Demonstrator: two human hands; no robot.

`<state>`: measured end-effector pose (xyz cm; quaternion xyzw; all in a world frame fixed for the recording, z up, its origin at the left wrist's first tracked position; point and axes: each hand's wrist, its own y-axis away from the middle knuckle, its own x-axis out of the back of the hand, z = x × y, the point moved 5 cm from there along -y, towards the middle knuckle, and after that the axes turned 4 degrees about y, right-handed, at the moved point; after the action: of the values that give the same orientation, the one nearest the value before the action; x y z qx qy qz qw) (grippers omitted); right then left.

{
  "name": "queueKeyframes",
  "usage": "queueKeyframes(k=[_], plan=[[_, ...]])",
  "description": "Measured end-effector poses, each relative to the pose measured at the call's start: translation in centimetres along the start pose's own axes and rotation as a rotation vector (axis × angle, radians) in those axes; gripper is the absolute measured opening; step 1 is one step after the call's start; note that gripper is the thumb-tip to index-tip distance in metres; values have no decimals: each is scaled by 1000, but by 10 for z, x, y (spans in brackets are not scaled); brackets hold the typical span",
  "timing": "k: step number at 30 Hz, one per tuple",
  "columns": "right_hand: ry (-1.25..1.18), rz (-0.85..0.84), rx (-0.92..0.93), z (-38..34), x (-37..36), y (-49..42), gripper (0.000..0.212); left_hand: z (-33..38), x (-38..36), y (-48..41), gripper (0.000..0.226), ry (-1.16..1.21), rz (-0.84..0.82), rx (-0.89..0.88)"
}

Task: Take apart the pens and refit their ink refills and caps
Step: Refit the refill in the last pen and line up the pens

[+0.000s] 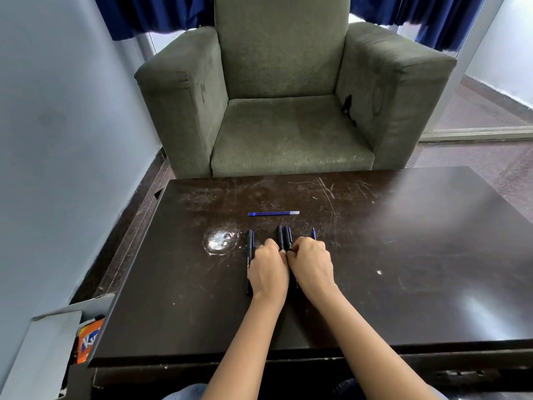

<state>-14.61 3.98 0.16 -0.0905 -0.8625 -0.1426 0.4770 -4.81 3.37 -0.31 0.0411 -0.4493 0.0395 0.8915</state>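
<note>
From the head camera, a dark, scratched desk (pixel 375 241) fills the lower half of the view, with a grey-green armchair (pixel 288 111) standing just beyond its far edge.

Both bare hands rest side by side near the middle of the desk, knuckles up and fingers curled. The left hand (pixel 268 269) and the right hand (pixel 311 264) touch each other over a cluster of black pens (pixel 284 236), whose capped ends stick out beyond the fingertips. The fingers of each hand are closed down around these pens, though exactly which pen each hand grips cannot be told.

A separate black pen (pixel 249 249) with a blue clip lies lengthwise just left of the left hand, partly covered by it. A thin blue tip (pixel 314 234) pokes out past the right hand. A loose blue ink refill (pixel 273 213) lies crosswise farther out on the desk, well apart from the hands.

At the lower left, beside the desk, an open cardboard box (pixel 52 336) holds an orange snack packet (pixel 89 339); its other contents are hidden.
</note>
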Motion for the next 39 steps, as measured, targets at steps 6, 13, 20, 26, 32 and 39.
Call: queueKeyframes(k=[6,13,20,26,32,39], plan=[[4,4,-3,0,0,1,24,-1,-1,0,19,3,7,-7],[-1,13,7,0,1,0,24,0,-1,2,19,2,0,-7],[9,7,-3,1,0,-1,25,0,-1,2,20,-14,4,-16],[8,0,-9,4,-2,-4,24,1,5,3,20,7,48,-42],[-64,75,-29,11,8,-9,22,-15,31,-3,14,-11,208,-42],[-179,141,14,16,12,-14,20,-45,32,-10,40,-75,52,110]])
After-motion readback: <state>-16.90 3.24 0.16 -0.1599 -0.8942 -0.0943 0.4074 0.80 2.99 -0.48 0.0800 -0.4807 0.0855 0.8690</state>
